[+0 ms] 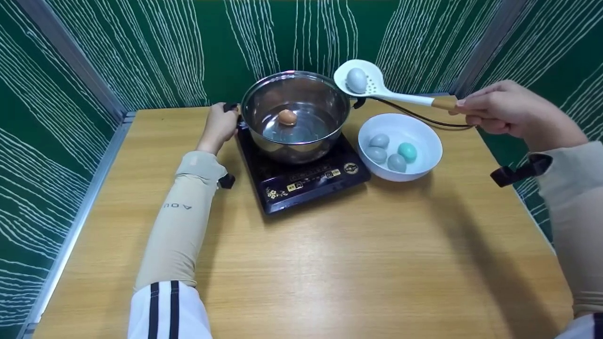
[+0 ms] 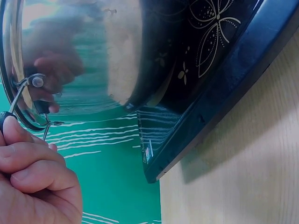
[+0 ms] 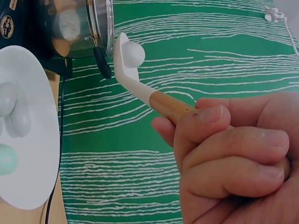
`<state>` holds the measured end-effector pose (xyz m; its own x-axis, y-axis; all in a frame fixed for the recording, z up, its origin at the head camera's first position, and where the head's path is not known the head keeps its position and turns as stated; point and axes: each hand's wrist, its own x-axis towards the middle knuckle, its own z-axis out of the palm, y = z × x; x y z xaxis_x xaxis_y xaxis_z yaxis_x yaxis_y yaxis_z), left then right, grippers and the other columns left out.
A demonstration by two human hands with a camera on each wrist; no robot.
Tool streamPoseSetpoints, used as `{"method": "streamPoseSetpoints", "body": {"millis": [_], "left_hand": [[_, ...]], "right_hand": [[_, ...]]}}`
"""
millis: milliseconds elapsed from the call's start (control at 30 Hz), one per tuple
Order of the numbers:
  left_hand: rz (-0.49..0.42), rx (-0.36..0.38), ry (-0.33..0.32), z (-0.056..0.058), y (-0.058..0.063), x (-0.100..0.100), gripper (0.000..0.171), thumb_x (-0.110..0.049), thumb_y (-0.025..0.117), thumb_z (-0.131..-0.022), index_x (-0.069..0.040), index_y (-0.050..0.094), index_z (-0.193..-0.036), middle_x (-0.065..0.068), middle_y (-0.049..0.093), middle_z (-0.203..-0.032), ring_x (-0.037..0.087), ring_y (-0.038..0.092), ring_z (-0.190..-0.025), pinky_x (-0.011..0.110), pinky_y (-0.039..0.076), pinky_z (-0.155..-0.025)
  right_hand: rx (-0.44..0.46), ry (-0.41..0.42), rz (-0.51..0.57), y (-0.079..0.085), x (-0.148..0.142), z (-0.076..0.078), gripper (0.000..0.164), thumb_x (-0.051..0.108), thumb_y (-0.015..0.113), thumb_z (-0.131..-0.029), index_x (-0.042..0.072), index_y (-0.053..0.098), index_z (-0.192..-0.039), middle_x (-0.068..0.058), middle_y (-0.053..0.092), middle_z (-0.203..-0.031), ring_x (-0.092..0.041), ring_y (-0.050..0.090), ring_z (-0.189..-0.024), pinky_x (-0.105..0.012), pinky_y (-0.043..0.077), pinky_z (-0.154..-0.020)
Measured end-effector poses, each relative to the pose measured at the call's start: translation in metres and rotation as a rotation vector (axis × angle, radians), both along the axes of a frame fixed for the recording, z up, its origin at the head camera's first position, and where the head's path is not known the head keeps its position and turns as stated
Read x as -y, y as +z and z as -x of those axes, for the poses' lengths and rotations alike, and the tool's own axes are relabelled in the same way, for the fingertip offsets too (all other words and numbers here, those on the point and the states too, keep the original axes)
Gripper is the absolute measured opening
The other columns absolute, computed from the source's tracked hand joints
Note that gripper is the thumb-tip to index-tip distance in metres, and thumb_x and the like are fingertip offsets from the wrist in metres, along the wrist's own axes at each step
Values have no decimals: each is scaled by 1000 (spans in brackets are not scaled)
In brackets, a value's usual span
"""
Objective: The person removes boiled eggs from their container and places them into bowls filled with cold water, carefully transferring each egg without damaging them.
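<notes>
My right hand (image 1: 506,110) grips the wooden handle of a white slotted spoon (image 1: 400,96). In the spoon's bowl lies a pale egg (image 1: 356,80), held just off the right rim of a steel pot (image 1: 301,153). My left hand (image 1: 219,125) holds the pot's left black handle, and the left wrist view shows its fingers (image 2: 46,175) curled there. One brown egg (image 1: 287,117) sits in the liquid inside the pot. Right of the pot stands a white bowl (image 1: 426,160) with several pale eggs (image 1: 377,154) and one green egg (image 1: 407,152).
Beneath the pot is a black induction cooker (image 1: 306,183) with gold markings. A dark cable (image 1: 424,118) runs behind the white bowl. All this stands on a wooden table (image 1: 330,263), with green white-streaked panels (image 1: 155,42) at the back and sides.
</notes>
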<state>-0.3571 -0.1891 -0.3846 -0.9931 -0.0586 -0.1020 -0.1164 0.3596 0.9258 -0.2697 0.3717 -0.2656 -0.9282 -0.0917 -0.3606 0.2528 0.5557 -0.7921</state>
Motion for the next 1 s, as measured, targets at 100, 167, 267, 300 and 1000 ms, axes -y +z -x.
{"method": "streamPoseSetpoints", "body": {"millis": [100, 167, 267, 300, 1000], "left_hand": [[9, -11, 3, 0, -1, 0, 15, -20, 39, -113, -9, 50, -113, -2, 50, -78, 7, 50, -54, 20, 39, -49], [13, -18, 5, 1, -2, 0, 16, -20, 39, -113, -10, 50, -111, -4, 49, -74, 7, 50, -53, 20, 38, -48], [13, -26, 9, 1, -3, 0, 14, -20, 40, -113, -12, 49, -106, -6, 47, -68, 7, 49, -50, 20, 38, -47], [15, -27, 11, 1, -4, 0, 14, -19, 40, -113, -13, 49, -104, -7, 47, -66, 6, 49, -49, 20, 37, -47], [24, 24, -15, -3, 2, 1, 13, -22, 39, -115, -15, 49, -110, -4, 50, -77, 9, 49, -56, 23, 39, -51]], "right_hand": [[-3, -7, -1, -1, -7, -4, 25, 36, 61, -112, 34, 83, -101, 4, 62, -76, -12, 42, -48, -24, 39, -47], [0, -14, 3, -2, -12, -6, 26, 36, 60, -112, 34, 83, -101, 4, 61, -77, -13, 41, -48, -25, 38, -47], [3, -34, 9, -4, -17, -10, 26, 37, 59, -112, 35, 82, -99, 4, 60, -76, -14, 41, -49, -26, 37, -47], [2, -41, 7, -5, -19, -11, 25, 37, 60, -112, 35, 82, -99, 4, 60, -76, -14, 41, -49, -26, 37, -47], [33, -98, -44, -36, -63, -20, 23, 41, 62, -111, 37, 81, -98, 5, 60, -75, -14, 46, -51, -26, 45, -51]]}}
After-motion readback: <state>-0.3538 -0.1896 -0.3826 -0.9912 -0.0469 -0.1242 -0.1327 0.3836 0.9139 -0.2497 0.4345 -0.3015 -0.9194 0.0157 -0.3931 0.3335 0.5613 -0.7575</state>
